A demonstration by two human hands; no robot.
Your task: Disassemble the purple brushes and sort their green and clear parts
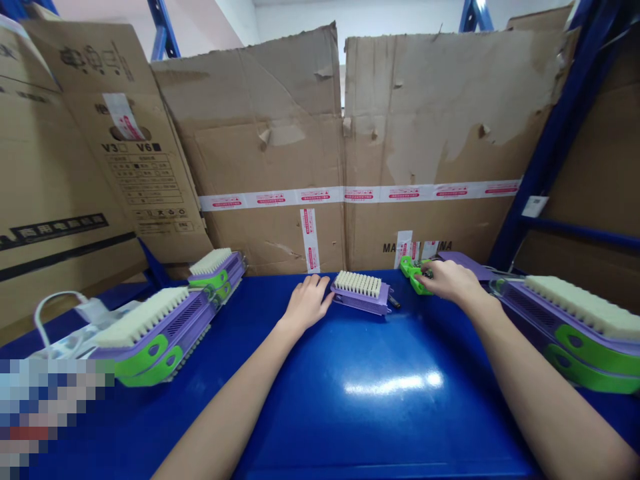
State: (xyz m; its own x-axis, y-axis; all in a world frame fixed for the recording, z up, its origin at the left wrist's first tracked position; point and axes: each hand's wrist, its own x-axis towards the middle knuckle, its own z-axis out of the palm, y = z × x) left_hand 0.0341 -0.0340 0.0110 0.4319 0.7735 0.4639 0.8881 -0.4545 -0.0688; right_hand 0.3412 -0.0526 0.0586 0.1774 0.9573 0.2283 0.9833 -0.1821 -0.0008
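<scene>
My left hand [307, 303] rests on the blue tabletop with its fingers stretched out. Its thumb is at the left end of a purple plastic housing topped with a block of cream bristles [359, 285]; whether it presses on it I cannot tell. A small dark piece [395, 303] lies at the housing's right end. Farther right, my right hand [453, 280] has its fingers bent down onto a green plastic part [419, 283], closed at its edge. Its fingertips are partly hidden. Another piece of green plastic [406, 265] sits just left of it.
Purple-and-green bristled units stand at left [150, 333], back left [217, 273] and right [585, 327]. A flat purple panel [467, 265] lies behind my right hand. A white cable [55, 293] loops at the left. Cardboard sheets [270, 153] wall off the back; blue shelf posts [555, 127] rise alongside.
</scene>
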